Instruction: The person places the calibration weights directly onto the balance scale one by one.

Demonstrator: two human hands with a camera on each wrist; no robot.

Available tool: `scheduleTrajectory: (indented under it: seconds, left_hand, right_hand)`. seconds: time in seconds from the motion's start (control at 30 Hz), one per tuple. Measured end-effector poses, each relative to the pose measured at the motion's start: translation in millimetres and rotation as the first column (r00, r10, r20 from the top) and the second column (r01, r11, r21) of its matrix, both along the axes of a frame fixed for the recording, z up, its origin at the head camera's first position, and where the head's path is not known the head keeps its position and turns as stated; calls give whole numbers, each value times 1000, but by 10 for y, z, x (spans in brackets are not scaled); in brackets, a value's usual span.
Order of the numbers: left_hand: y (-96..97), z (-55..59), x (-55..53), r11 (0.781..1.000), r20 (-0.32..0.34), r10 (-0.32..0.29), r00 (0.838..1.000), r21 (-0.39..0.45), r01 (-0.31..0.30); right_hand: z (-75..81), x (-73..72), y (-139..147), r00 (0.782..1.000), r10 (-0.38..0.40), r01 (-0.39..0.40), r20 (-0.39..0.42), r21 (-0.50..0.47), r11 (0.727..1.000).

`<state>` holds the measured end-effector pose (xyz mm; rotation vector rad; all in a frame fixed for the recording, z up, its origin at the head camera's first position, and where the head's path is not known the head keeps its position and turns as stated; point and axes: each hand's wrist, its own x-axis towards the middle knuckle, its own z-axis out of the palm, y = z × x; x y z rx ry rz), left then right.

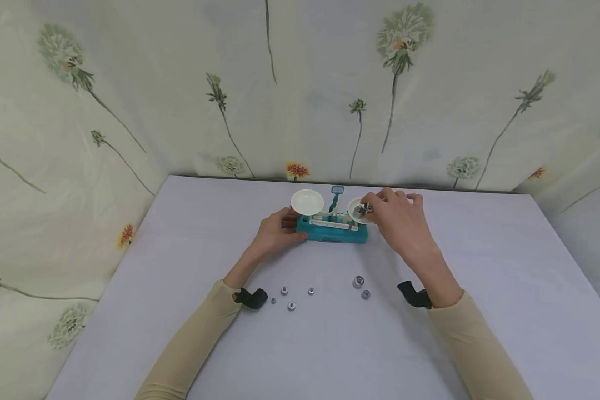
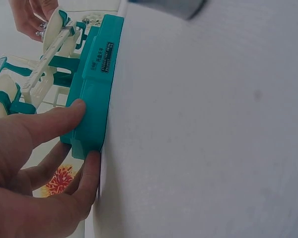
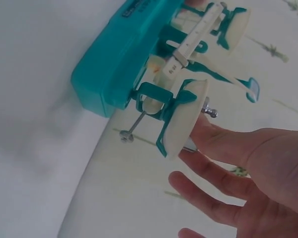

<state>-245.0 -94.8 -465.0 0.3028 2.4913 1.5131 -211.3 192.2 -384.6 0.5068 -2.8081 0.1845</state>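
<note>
Right fingers (image 3: 216, 172) pinch a metal weight (image 3: 190, 145) at a round pan (image 3: 185, 124); left fingers (image 2: 91, 178) grip the boxy base (image 2: 95, 94).

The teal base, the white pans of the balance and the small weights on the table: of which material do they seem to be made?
Teal base: probably moulded plastic, satin finish; rounded edges, even colour.
White pans: smooth, likely plastic too, though coated metal is possible.
Small weights: apparently polished metal, being silvery with bright highlights.
</note>
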Motion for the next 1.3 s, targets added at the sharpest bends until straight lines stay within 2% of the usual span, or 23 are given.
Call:
scheduleTrajectory:
  seconds: [0.9, 1.3]
  left_hand:
    - [-7, 18, 3, 1000, 8, 11, 1000, -9, -11]
    - [2, 13, -1, 1000, 3, -1, 1000, -21, 1]
  right_hand:
    - [195, 230, -24, 1000, -10, 10, -29, 2, 1000]
    - [201, 367, -38, 998, 0, 1, -56, 32, 1000]
